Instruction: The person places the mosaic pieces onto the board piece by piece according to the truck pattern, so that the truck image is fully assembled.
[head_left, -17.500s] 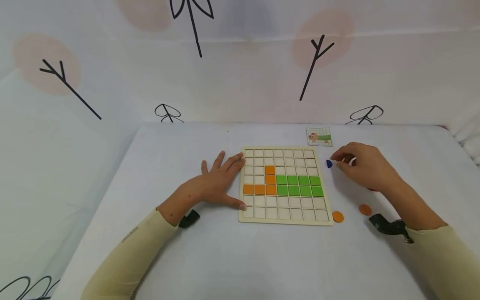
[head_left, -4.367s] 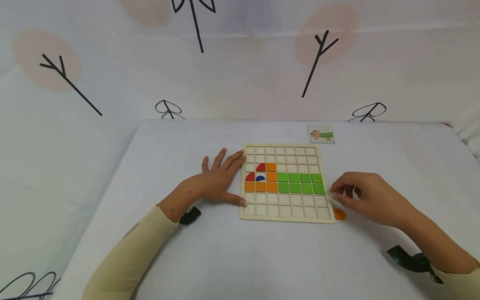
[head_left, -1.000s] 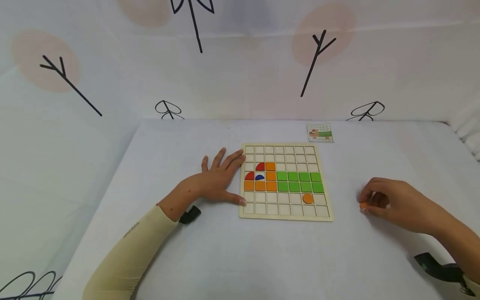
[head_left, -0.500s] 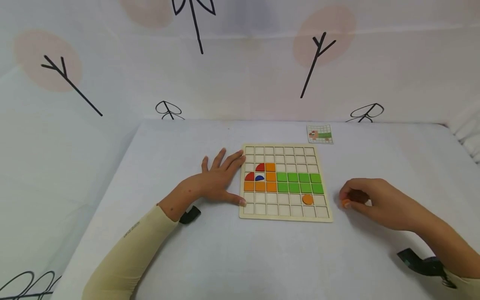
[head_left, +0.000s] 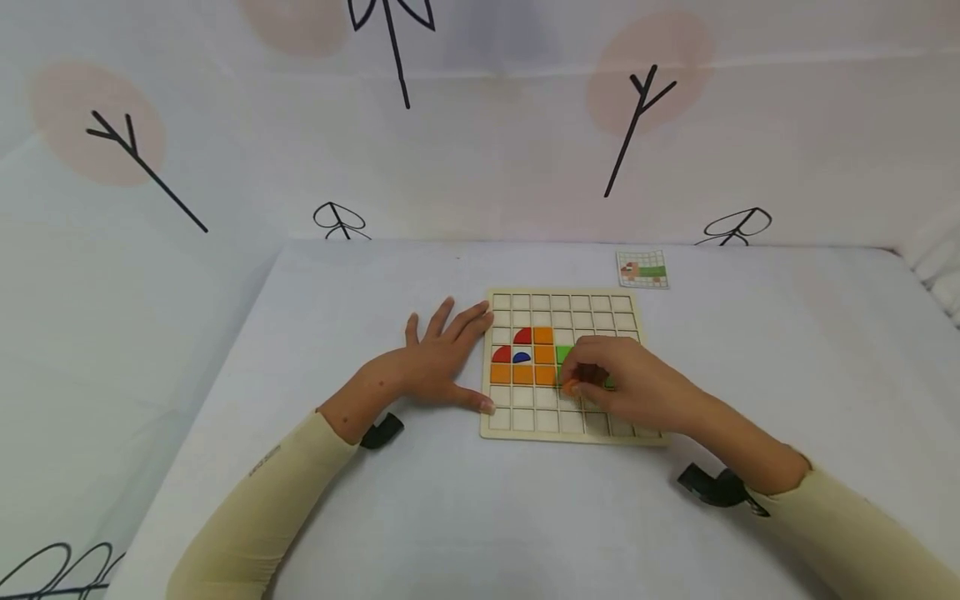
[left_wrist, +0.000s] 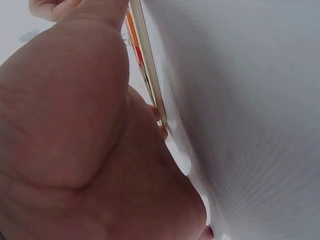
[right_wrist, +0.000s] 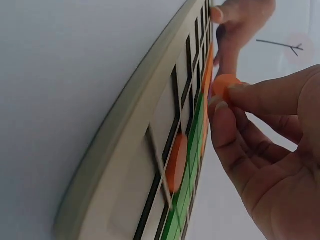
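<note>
A wooden grid board [head_left: 517, 422] lies on the white table, filled partly with orange and green squares, red quarter-round pieces and a blue half-round piece [head_left: 521, 357]. My left hand [head_left: 431, 367] rests spread at its left edge, fingertips and thumb touching the rim. Over the board, my right hand [head_left: 630, 383] pinches an orange disc [right_wrist: 226, 86] between thumb and fingers, just below the green squares [head_left: 565, 355]. Another orange disc [right_wrist: 176, 162] sits in a cell nearer the board's right side; in the head view the right hand hides it, along with most green squares.
A small picture card [head_left: 642, 270] lies behind the board, to its right, showing a similar coloured pattern on a grid. A pale patterned cloth [head_left: 480, 158] hangs at the back of the table. Dark wrist-camera mounts [head_left: 720, 487] sit under both wrists.
Earlier, red and blue pieces and one orange disc came onto the board. Over the last second, my right hand has carried another disc leftward from the table to above the board. The left hand stays.
</note>
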